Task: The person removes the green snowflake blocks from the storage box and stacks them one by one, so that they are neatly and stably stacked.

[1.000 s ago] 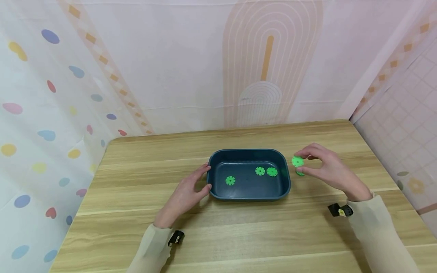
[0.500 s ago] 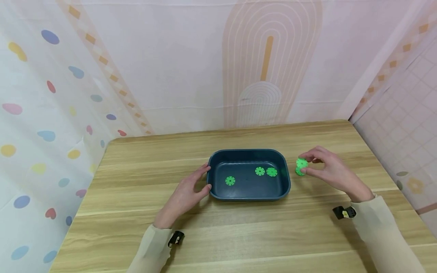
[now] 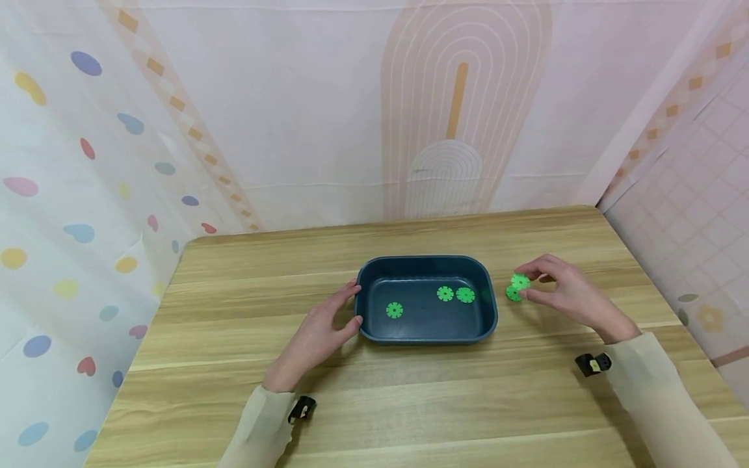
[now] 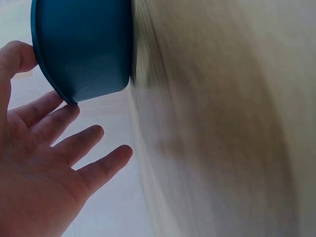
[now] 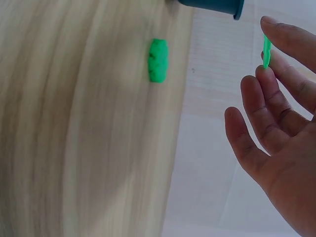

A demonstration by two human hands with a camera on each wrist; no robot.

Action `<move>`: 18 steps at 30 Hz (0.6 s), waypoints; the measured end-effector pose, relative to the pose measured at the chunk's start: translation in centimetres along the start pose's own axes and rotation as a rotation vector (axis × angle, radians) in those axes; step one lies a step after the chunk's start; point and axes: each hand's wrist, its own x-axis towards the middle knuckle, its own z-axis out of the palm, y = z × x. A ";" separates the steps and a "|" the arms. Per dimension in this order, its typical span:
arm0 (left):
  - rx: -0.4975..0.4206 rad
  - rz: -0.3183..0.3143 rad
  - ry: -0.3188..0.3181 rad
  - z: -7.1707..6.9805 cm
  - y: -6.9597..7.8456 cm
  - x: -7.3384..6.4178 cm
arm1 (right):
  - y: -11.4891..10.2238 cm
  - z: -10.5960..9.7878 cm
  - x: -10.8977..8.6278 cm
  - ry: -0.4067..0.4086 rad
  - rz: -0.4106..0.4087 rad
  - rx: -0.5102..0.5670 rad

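Note:
My left hand (image 3: 318, 330) rests at the left end of a dark blue rectangular basin (image 3: 427, 339), its thumb and fingertips touching the rim. In the left wrist view its fingers (image 4: 81, 143) are spread and fairly straight. Farther right, my right hand (image 3: 570, 292) pinches a green notched plastic disc (image 3: 519, 281) between thumb and fingertips. The right wrist view shows this disc (image 5: 266, 52) edge-on, raised above the table. More green discs (image 5: 158, 60) stand in a small stack on the wood below it, partly overlapped by the held one in the head view.
Inside the basin lie green discs (image 3: 394, 310) at the left and a pair of spots, one disc (image 3: 445, 294) beside another (image 3: 465, 295), at the right. The wooden table (image 3: 409, 403) ends at a patterned curtain (image 3: 328, 130) behind.
My right hand has moved slightly right and toward me with the pinched disc, away from the basin. More of the disc stack shows beneath. The left hand has stayed in place.

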 end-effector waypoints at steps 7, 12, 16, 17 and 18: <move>0.000 -0.002 0.001 0.0 0.0 0.0 | 0.5 0.0 0.1 -0.039 0.043 0.009; -0.006 -0.002 0.001 0.0 0.0 0.0 | 1.1 0.2 0.2 -0.058 0.061 0.005; -0.008 -0.007 -0.001 0.1 0.0 0.0 | 1.6 0.3 0.3 -0.082 0.071 0.011; -0.008 -0.009 -0.002 0.1 0.0 0.0 | 1.6 0.4 0.3 -0.088 0.073 0.012; -0.008 -0.011 -0.003 0.1 0.0 0.0 | 1.7 0.4 0.3 -0.093 0.077 0.012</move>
